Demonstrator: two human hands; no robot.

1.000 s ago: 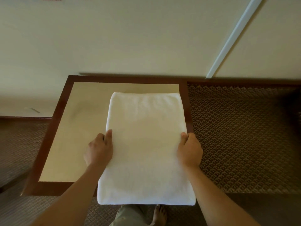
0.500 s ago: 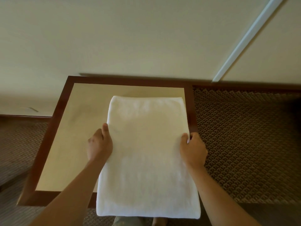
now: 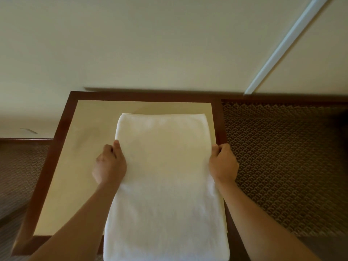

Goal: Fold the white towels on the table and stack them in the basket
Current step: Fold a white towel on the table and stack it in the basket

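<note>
left hand (image 3: pixel 110 164) bare | right hand (image 3: pixel 224 163) bare | forearms unsleeved

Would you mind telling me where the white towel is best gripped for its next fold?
Probably at the two long side edges near the middle, from either side, as the left hand and right hand grip now. The white towel lies flat and lengthwise, its near end overhanging the table, so the edges are open to fingers.

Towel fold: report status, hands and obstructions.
Left hand and right hand each grip a side edge of the white towel. Towel folded, flat on table, near end overhanging. Basket not in view. No obstructions seen.
</note>
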